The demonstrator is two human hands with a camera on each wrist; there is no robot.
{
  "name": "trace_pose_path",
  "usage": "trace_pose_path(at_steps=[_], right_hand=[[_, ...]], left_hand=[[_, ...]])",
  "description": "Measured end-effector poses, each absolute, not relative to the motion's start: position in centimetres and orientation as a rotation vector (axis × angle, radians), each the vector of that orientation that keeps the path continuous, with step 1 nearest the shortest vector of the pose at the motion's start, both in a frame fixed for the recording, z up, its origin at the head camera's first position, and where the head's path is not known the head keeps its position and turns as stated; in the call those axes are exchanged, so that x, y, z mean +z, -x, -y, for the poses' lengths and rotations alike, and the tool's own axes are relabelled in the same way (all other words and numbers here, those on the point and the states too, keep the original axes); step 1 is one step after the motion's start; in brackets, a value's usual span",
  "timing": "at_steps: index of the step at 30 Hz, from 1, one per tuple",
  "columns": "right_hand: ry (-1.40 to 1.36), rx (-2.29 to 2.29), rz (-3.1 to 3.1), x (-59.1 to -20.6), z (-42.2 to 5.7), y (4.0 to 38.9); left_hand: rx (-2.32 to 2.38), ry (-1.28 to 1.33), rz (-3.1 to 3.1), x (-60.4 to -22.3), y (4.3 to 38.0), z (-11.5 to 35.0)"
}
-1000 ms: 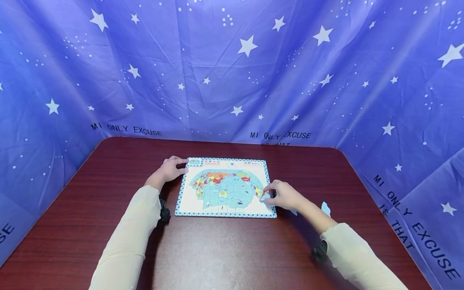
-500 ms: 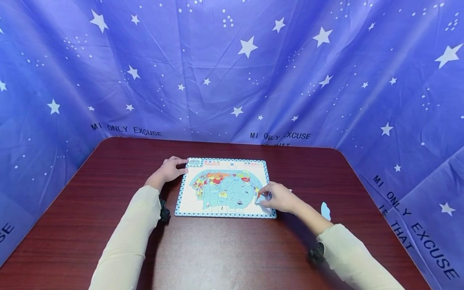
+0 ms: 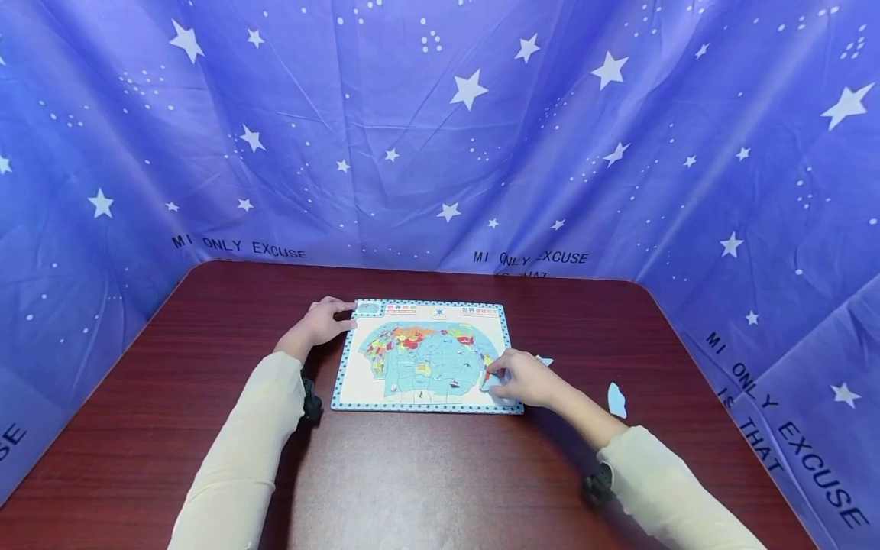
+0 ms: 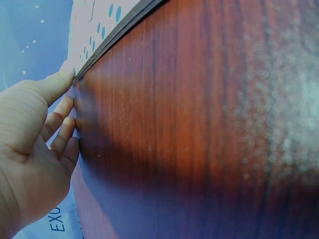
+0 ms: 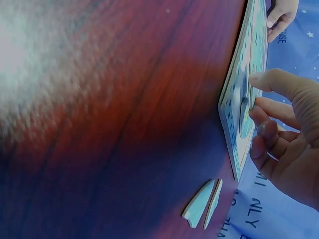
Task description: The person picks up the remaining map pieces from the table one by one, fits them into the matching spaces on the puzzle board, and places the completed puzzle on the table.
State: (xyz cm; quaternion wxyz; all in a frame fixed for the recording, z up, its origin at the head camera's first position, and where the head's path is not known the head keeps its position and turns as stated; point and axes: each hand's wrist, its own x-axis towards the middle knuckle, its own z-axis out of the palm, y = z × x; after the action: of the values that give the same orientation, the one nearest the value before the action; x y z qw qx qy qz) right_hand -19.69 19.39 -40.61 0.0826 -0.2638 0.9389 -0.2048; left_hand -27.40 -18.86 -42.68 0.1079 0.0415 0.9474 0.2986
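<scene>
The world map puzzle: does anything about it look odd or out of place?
Two pale-blue puzzle pieces lie loose on the table, right of the world map puzzle, whose outline looks stepped at the lower left, as if unfinished. Nothing looks spilled or damaged.

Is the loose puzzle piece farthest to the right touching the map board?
Apart. The head view shows it plainly: dark tabletop lies between the loose puzzle piece and the right edge of the map board.
</scene>
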Motion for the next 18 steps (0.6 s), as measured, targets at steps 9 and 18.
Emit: trace_pose_path(at_steps=[9,18], right_hand=[[0.824,-0.55,-2.867,-40.98,-18.84,19.25],[0.829,-0.54,-2.912,-41.33,-18.71,19.47]], left_hand=[[0.893,-0.116,-2.781,-42.82,27.37,18.84],[0.894,-0.135,-2.775,-42.57,27.23,18.84]])
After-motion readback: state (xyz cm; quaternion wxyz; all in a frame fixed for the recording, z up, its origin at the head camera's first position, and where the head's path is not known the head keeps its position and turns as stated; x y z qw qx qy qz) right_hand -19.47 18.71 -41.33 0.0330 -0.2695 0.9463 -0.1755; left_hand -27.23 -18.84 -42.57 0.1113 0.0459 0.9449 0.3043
